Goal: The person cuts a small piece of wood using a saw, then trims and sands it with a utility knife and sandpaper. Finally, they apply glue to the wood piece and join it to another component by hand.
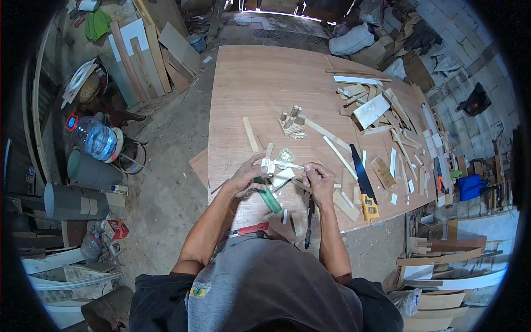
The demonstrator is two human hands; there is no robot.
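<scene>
My left hand [246, 176] is closed around a small pale wooden piece [268, 166] above the near part of the table. From the right, my right hand [319, 180] pinches a thin pale stick [292, 165], its whitish tip meeting or very close to the wooden piece; contact is hard to tell. Just beyond them stands a small round tub [286, 155] with pale contents. A white block [282, 177] and a green flat object [269, 198] lie below the hands. Nearer my body is a red-handled tool [251, 228], perhaps a cutter.
A handsaw [363, 182] with a yellow handle lies right of my hands on the wooden table [260, 77]. Short upright wooden pegs [292, 122] stand beyond the tub. Scrap wood [381, 108] is heaped at the right. A water bottle [99, 138] stands off the left side.
</scene>
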